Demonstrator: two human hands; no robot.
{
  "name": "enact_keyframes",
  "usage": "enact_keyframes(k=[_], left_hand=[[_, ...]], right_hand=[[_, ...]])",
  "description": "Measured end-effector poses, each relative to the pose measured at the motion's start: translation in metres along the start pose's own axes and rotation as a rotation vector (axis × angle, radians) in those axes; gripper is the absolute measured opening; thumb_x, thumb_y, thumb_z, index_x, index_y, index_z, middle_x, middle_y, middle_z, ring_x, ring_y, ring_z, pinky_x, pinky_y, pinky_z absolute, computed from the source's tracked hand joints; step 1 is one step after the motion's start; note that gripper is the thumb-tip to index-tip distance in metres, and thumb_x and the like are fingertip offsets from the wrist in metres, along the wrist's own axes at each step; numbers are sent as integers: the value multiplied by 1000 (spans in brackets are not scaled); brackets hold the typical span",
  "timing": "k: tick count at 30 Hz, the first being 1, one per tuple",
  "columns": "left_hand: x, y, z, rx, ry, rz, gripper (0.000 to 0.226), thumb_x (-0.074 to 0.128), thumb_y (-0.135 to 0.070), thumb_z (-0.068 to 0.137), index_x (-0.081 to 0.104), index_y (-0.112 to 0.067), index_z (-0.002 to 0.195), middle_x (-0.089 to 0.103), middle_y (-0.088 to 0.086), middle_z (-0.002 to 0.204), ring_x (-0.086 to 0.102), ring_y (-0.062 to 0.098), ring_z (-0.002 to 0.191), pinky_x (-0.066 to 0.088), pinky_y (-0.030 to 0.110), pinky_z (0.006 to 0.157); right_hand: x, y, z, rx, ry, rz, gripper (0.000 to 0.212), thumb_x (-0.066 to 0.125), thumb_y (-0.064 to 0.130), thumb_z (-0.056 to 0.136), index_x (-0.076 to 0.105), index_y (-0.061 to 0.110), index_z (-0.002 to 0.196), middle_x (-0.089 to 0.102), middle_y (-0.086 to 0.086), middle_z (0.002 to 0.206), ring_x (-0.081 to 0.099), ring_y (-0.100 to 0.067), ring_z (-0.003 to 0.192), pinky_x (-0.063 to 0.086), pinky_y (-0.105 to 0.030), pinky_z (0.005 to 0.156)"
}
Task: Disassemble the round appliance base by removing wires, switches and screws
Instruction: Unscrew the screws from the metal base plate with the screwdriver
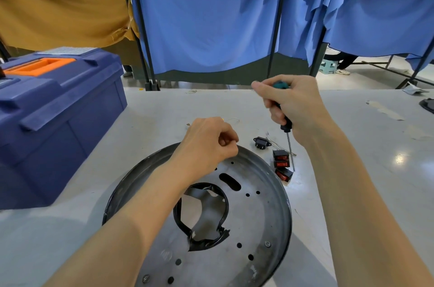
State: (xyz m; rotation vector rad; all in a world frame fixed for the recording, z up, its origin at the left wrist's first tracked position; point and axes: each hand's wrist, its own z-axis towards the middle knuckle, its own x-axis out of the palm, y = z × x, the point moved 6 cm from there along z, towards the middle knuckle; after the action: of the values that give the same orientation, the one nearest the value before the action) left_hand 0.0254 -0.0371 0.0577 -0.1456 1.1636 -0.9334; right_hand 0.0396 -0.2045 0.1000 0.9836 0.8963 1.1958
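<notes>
The round metal appliance base (263, 211) lies flat on the white table, with a torn black-rimmed hole in its middle and several small holes. Two screws (267, 243) remain in it near the front. My left hand (209, 143) hovers over the base's far rim with fingers curled, pinching something too small to make out. My right hand (293, 108) grips a screwdriver (287, 122) with a teal and black handle, its shaft pointing down toward the table right of the base. Three red rocker switches (281, 164) and a black power socket (260, 143) lie beside the rim.
A blue toolbox (54, 122) with an orange handle stands at the left on the white table (364, 145). Thin loose wires (231, 120) lie behind my left hand. Blue and mustard curtains hang on black frames past the far edge. A dark object (428, 104) sits at the right edge.
</notes>
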Motion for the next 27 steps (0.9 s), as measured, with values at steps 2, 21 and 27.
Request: enact_keyframes(k=[2,21,27], left_hand=[[-5,-1,0,-10,-62,-33,8,69,-10,80,75,-14,84,68,-4,76,59,7,66,55,28,71],[12,32,0,-163,128,237,50,65,-28,90,50,-26,138,54,-1,130,48,23,120,36,38,105],[19,37,-1,-160,197,325,39,63,-34,90,58,-25,127,61,-2,127,52,22,120,35,37,103]], right_hand=[[7,-4,-3,26,168,-194,16,78,19,80,72,5,75,65,-8,58,34,-14,38,29,-24,38],[-18,-55,1,355,297,-775,16,79,10,78,69,-3,78,71,-10,60,66,-18,46,42,-20,38],[-68,-87,-4,561,188,-981,16,69,-1,83,55,-7,79,70,-20,64,63,-23,40,35,-17,35]])
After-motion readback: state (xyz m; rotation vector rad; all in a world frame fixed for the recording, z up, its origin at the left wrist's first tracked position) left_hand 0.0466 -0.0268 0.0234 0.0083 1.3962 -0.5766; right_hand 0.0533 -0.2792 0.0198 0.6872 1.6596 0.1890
